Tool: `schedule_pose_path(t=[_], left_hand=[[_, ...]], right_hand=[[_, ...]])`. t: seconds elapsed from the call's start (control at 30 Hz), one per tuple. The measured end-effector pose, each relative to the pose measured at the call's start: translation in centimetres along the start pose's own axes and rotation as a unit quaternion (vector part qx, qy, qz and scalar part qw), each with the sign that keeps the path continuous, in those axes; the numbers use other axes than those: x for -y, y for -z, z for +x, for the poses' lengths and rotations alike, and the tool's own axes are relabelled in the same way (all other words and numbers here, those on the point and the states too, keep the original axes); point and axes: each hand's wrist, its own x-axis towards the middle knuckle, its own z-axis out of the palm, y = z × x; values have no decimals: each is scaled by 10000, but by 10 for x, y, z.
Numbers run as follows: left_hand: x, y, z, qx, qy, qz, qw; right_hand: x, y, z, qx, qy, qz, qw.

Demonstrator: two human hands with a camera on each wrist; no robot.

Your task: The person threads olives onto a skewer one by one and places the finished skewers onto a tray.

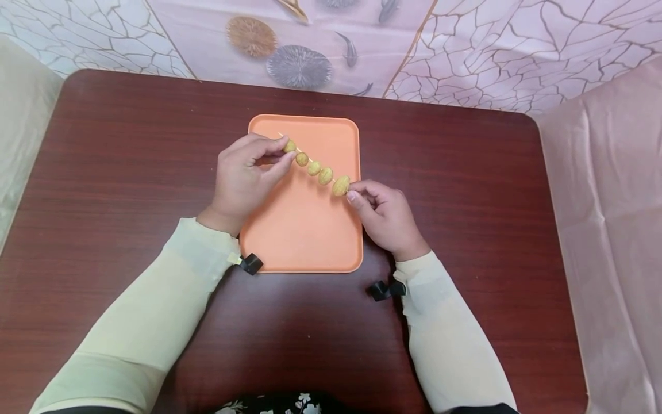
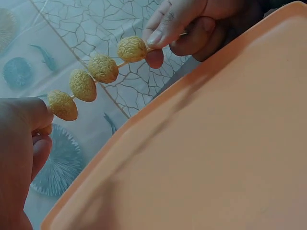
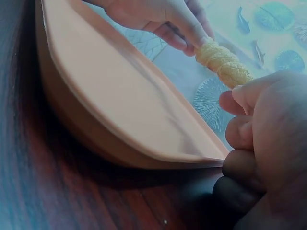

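Observation:
Several small, wrinkled, yellow oval pieces (image 1: 326,176) are threaded on a thin wooden skewer (image 1: 333,180), held above an orange tray (image 1: 295,241). My left hand (image 1: 240,175) pinches the piece closest to the skewer's pointed tip between thumb and fingers. With thumb and index finger, my right hand (image 1: 390,215) grips the other end, beside the largest piece. The left wrist view shows gaps between the pieces (image 2: 103,68), with bare stick between them. From the right wrist, the pieces (image 3: 225,64) overlap in a row, and the right fingers hide the skewer's end.
The tray lies on a dark red-brown wooden table (image 1: 465,172). A patterned cloth (image 1: 496,46) with crackle lines and shell prints stands behind the table's far edge. Pale draped fabric (image 1: 600,218) runs along the right side. Small black devices (image 1: 251,263) sit at both wrists.

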Motion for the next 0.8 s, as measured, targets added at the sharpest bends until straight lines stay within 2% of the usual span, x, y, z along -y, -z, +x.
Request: schedule_pose_path(t=[0.13,0.23,0.37,0.5,0.63,0.8], left_hand=[[1,0,0,-50,270,61,9996],[1,0,0,2,484,173,9987],[3,0,0,141,760,285,9966],[4,-1,-1,253,891,391,9949],[4,-1,0,357,890,490,9942],[5,0,1,593,878,719,9918]], right_hand=[[2,-1,2,-12,-90,31,10000],[3,-2,2,2,-193,-133,9997],[11,0,1,70,-243,-706,9972],[25,1,-1,179,-194,-1459,9889],[37,-2,-3,251,94,-1803,9832],[45,-15,-9,265,702,-2003,9769]])
